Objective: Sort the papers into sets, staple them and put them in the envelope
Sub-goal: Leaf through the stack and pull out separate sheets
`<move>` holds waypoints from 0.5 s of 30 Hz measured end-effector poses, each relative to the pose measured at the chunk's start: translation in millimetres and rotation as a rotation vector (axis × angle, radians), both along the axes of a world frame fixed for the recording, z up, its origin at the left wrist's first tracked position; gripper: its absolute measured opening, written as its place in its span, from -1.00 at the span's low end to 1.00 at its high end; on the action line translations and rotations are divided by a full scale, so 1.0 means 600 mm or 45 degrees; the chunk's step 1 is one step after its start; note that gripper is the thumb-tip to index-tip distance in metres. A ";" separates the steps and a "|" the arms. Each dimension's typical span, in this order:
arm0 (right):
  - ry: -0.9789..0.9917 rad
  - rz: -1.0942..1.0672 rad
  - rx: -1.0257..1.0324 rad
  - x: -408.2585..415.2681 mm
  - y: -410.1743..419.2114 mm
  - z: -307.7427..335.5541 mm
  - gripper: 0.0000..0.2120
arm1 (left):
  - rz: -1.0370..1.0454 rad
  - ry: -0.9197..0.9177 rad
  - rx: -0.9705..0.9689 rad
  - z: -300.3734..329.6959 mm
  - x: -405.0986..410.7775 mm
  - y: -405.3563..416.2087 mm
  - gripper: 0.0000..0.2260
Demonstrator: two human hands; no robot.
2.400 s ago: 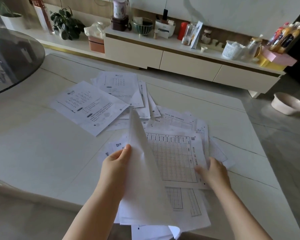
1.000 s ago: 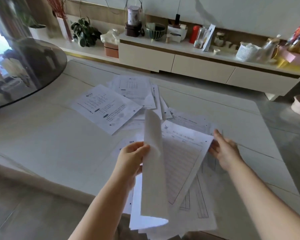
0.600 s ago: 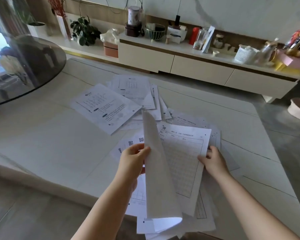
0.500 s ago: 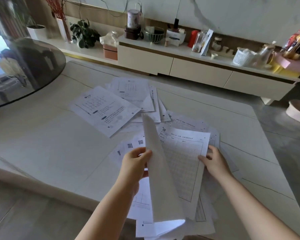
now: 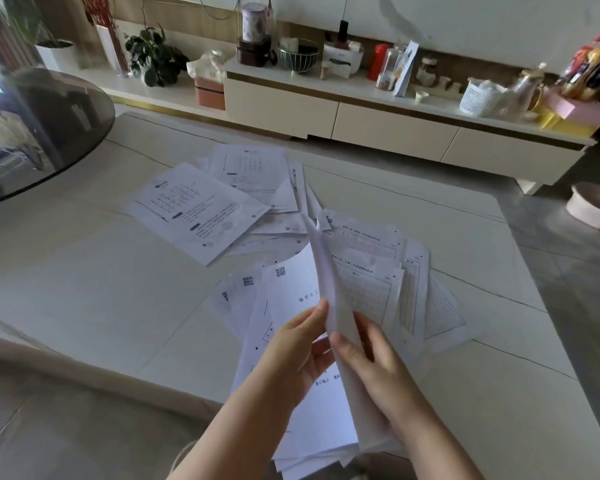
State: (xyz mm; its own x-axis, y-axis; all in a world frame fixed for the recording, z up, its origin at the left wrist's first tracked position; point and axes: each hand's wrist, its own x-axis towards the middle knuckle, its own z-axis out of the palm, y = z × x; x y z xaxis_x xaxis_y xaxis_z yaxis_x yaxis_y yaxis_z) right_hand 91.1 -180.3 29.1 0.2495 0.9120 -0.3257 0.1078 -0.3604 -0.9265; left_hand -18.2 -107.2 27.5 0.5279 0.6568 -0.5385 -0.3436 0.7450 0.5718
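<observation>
1. Papers [image 5: 329, 403] are lying in a loose heap on the near part of the pale table [image 5: 84, 289], and several are standing up between the two hands.
2. The left hand [image 5: 298, 355] is holding the raised sheet [image 5: 321, 271] from its left side, thumb pressed against the paper; the right hand [image 5: 371, 365] is pinching the same sheets from the right, thumb in front and fingers behind.
3. The sheets are looking thin, light and limp: the raised one is curving over at the top. I am judging that they are sliding easily on each other, so it is better to take them near an edge or a corner, with the thumb on one face and the fingers on the other, and not to pull fast.
4. A second group, the printed worksheets [image 5: 194, 209], is lying farther away on the table, overlapping.
5. No envelope and no stapler are showing in this view.
6. On the sideboard [image 5: 281, 102] behind, a wire bowl [image 5: 298, 58] and a white basket [image 5: 478, 97] are standing; what they are holding I cannot tell. A pale basin [image 5: 593, 206] is sitting on the floor at the right.
</observation>
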 end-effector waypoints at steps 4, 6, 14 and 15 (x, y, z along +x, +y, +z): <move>-0.044 -0.054 -0.132 0.032 0.007 -0.004 -0.49 | 0.016 0.075 0.021 -0.008 0.006 0.006 -0.77; -0.237 -0.211 -0.126 0.065 0.004 -0.001 -0.86 | 0.080 0.175 0.053 -0.013 0.003 0.015 -0.79; -0.534 -0.405 -0.125 0.127 -0.010 -0.037 -0.89 | 0.230 0.365 0.140 -0.024 -0.022 0.044 -0.83; -0.525 -0.417 -0.125 0.131 -0.008 -0.040 -0.88 | 0.236 0.363 0.136 -0.023 -0.023 0.045 -0.84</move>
State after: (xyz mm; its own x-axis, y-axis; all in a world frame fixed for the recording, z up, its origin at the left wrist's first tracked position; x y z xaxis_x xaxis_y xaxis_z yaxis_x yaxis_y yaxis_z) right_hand 169.4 -184.9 5.2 0.6413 0.7350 -0.2203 0.3233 -0.5192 -0.7912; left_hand -32.1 -80.3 13.5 0.2329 0.7878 -0.5702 -0.2825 0.6158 0.7355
